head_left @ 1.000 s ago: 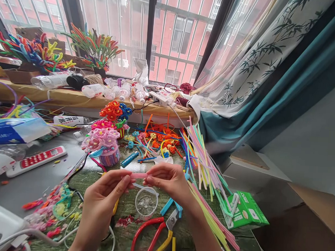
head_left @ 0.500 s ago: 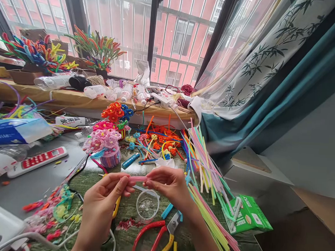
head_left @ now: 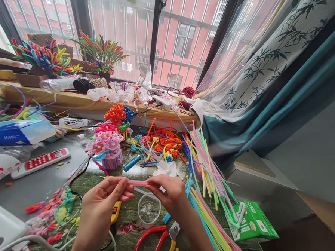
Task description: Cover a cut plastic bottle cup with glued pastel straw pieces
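Between my two hands a short length of pink pipe cleaner (head_left: 137, 183) is held level, its ends pinched by thumbs and fingers. My left hand (head_left: 103, 200) grips its left end and my right hand (head_left: 171, 193) its right end. Just below sits a clear plastic cup (head_left: 149, 209), and a white tissue (head_left: 165, 169) lies behind my right hand. Red-and-yellow handled cutters (head_left: 161, 235) rest on the table in front of the cup. A yellow tool (head_left: 115, 211) with a red switch, perhaps a glue gun, is partly hidden by my left hand.
Bundles of pastel pipe cleaners (head_left: 207, 213) lie at right beside a green packet (head_left: 256, 222). A pot of pink pipe cleaner flowers (head_left: 112, 160), a blue lighter (head_left: 131, 163) and a red-and-white remote (head_left: 40, 163) stand or lie at left. Cables (head_left: 74, 188) and scraps (head_left: 64, 210) clutter the left side.
The whole view has shifted slightly, so things appear a little lower and to the right. Both hands still pinch the pink pipe cleaner, with hardly any change in grip.
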